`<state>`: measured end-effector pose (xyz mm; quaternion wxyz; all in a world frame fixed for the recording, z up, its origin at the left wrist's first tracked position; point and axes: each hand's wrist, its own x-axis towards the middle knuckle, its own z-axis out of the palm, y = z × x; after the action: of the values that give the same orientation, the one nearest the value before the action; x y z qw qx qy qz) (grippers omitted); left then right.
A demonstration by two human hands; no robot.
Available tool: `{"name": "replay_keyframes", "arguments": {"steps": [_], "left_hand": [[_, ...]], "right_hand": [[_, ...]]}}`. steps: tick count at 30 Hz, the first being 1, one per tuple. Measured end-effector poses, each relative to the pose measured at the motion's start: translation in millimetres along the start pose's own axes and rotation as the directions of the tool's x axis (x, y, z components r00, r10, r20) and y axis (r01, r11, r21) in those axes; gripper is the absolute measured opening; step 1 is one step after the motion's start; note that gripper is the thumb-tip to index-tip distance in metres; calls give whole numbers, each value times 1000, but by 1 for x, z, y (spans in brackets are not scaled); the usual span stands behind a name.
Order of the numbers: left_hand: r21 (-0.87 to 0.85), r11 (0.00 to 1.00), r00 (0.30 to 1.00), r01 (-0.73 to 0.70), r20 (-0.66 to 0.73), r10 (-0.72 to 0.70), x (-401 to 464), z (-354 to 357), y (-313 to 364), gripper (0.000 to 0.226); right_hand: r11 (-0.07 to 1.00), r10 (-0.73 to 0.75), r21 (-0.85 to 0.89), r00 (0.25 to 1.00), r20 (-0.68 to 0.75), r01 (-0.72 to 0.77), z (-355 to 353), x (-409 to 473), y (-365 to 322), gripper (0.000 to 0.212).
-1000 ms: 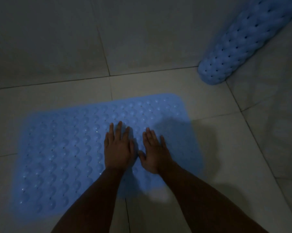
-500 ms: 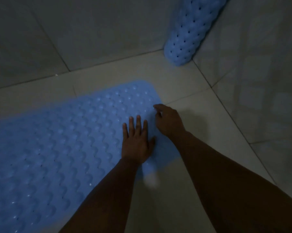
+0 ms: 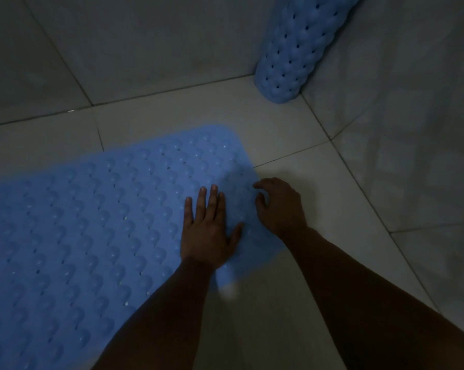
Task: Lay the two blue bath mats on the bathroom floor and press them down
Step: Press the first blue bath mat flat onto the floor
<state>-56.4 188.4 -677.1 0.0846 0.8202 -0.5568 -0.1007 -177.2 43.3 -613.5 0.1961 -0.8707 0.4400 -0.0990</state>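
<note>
Nearby: rolled mat (image 3: pixel 297 46) upright in corner | flat mat (image 3: pixel 92 222) under left hand (image 3: pixel 208 231)

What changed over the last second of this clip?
The right hand left its flat press on the flat mat, slid to the mat's right edge and curled its fingers there. The left hand stays pressed flat. The rolled mat still leans in the corner.

My right hand (image 3: pixel 277 205) is off the flat mat's (image 3: pixel 92 222) middle, fingers now curled at its right edge; my left hand (image 3: pixel 207 231) has slid rightward too.
</note>
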Motion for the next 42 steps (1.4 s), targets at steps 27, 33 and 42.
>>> {"name": "replay_keyframes", "arguments": {"steps": [27,33,42], "left_hand": [[44,999,997,33,-77,-29,25,-38,-20,58],[49,999,997,15,-76,-11,18,-26,-23,56],[-65,991,983,121,-134,-129,-26,-21,-2,53]], "right_hand": [[944,-183,-247,970,158,218,62,-33,0,85],[942,-189,-254,972,139,219,64,-34,1,82],[980,-108,-130,948,298,153,53,-24,-1,78]]}}
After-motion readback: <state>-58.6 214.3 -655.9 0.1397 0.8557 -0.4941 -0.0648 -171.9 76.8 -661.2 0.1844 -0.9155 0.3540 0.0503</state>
